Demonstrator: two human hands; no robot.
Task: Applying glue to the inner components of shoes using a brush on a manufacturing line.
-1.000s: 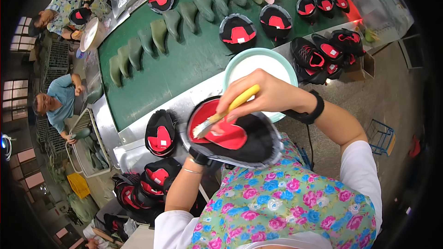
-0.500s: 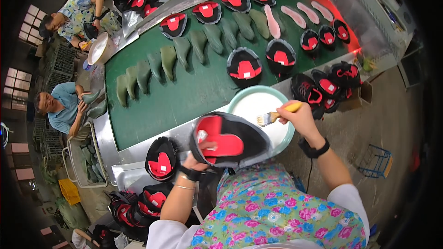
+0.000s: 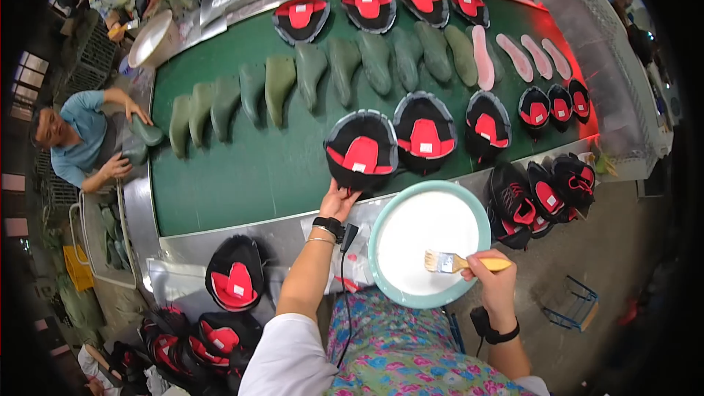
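Note:
My left hand [image 3: 339, 202] grips the near edge of a black shoe upper [image 3: 353, 132] with a red lining, which rests at the near side of the green conveyor belt [image 3: 242, 183]. Pinched in my right hand [image 3: 494, 282] is a paintbrush [image 3: 446, 262] with a yellow handle. Its pale bristles are over a light-green bowl [image 3: 485, 235] of white liquid [image 3: 418, 224]. Whether they touch the liquid I cannot tell. Two similar uppers, the nearer one [image 3: 425, 128] almost touching the held one, stand in line to its right.
Green shoe lasts [image 3: 280, 92] and pink insoles [image 3: 515, 59] lie along the belt. Another upper [image 3: 235, 279] sits at the lower left above a pile of uppers [image 3: 220, 341]. Black shoes [image 3: 513, 198] fill the right edge. Two co-workers are at the left, one handling lasts [image 3: 145, 132].
The upper that was in my left hand over the bowl is now on the belt, left of the other two. My right hand and the brush have come lower in view, still over the bowl.

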